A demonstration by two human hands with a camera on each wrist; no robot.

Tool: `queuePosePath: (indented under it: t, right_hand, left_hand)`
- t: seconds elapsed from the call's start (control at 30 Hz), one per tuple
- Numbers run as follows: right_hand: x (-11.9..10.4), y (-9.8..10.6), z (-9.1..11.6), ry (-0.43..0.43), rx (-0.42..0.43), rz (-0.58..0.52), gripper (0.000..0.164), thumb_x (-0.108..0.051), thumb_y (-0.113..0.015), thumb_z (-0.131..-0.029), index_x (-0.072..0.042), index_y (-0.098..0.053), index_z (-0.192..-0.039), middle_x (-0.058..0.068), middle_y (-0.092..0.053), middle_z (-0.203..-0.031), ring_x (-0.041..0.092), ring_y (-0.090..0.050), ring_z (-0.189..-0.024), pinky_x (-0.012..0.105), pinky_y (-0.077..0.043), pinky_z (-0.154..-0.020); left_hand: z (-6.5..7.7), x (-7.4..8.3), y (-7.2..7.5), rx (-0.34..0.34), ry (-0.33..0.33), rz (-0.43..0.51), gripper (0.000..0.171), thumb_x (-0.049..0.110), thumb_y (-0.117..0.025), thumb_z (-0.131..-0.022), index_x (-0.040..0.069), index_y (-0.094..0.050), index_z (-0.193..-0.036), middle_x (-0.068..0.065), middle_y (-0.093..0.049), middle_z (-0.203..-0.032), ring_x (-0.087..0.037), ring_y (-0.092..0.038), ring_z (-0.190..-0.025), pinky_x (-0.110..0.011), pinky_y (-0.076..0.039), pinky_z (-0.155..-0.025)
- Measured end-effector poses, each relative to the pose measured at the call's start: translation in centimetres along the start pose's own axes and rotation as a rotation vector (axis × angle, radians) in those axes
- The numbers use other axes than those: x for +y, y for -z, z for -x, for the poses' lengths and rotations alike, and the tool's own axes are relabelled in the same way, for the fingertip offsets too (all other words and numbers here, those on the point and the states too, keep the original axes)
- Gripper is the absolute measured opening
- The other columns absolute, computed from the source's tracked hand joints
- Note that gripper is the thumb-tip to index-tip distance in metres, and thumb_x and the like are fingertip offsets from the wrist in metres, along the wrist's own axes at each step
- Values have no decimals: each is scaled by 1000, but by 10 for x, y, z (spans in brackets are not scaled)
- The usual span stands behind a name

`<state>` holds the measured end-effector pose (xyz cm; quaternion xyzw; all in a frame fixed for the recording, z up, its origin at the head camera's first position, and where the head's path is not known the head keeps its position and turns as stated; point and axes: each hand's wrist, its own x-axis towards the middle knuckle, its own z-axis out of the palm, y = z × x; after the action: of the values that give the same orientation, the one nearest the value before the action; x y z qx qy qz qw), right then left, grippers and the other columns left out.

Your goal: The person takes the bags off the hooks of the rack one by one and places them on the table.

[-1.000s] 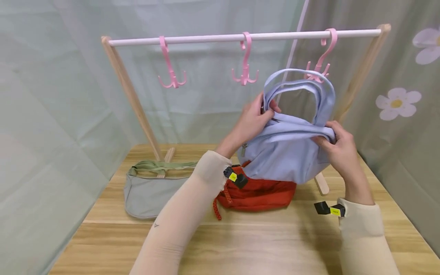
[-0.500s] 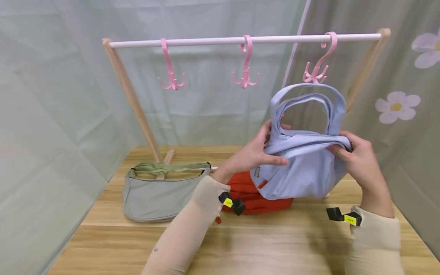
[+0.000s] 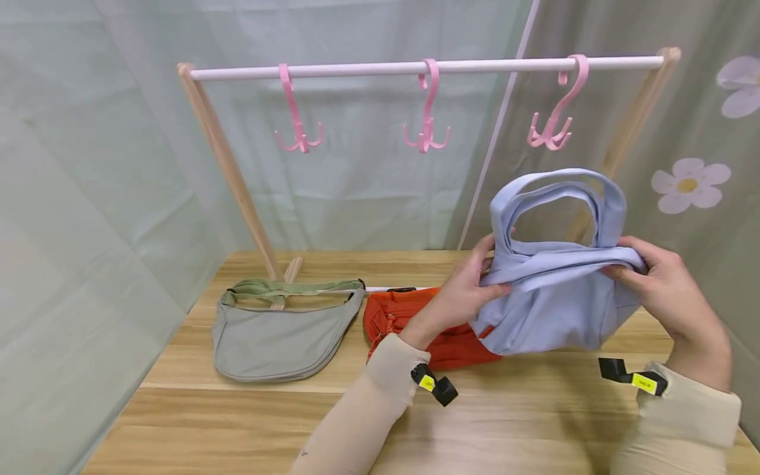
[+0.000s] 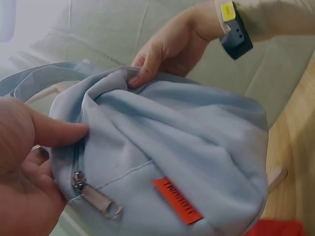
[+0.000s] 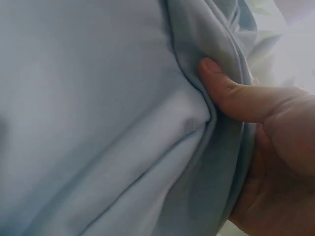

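A light blue handbag [image 3: 552, 310] with two looped handles [image 3: 611, 211] is held up above the table at the right. My left hand [image 3: 469, 290] grips its left top edge, the thumb on the front and fingers behind. In the left wrist view the thumb lies beside a metal zipper pull [image 4: 101, 200], with a red-orange label [image 4: 178, 201] nearby. My right hand [image 3: 665, 284] pinches the right top corner. The right wrist view shows that thumb [image 5: 236, 96] pressed on the folded fabric, its fingers mostly hidden behind.
A wooden rack with a white rail [image 3: 368, 68] carries three pink hooks, one of them a right hook [image 3: 555, 128] above the handbag. A grey bag [image 3: 279, 343] with a green strap [image 3: 261, 287] lies at the left. A red bag [image 3: 404, 310] lies partly behind my left arm.
Both hands have carried the handbag down and to the right, away from the right hook. The left hand briefly loosened its thumb and took hold again. More of the red bag shows.
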<state>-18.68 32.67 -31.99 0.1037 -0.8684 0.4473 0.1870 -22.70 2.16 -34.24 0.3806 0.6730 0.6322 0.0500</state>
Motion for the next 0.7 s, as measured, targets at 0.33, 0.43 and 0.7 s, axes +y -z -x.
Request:
queuePosePath:
  t: [0.33,0.43,0.7]
  right_hand:
    - [23,16,9,80,-81,-17,22,10,-67,-95,-10,-66,-103,-11,-56,-86,6,-47,-78,21,-34,-64]
    - [27,20,11,107,-109,-11,24,11,-65,-96,-11,-65,-104,-11,-56,-87,5,-47,-78,22,-34,-63]
    - [43,34,16,115,-129,10,39,18,-60,-94,-18,-65,-108,-14,-58,-90,3,-48,-79,16,-35,-63]
  left_hand:
    - [-2,-13,-24,54,27,-48,72,-5,-66,-98,11,-34,-160,-11,-48,-153,-18,-57,-133,-22,-43,-109]
    - [-3,-17,-28,43,14,-85,71,-3,-66,-98,11,-34,-160,-11,-51,-151,-14,-57,-130,-21,-42,-110]
    - [-7,-25,-43,-1,50,-94,71,-5,-63,-99,10,-32,-160,-15,-49,-152,-16,-57,-132,-20,-43,-107]
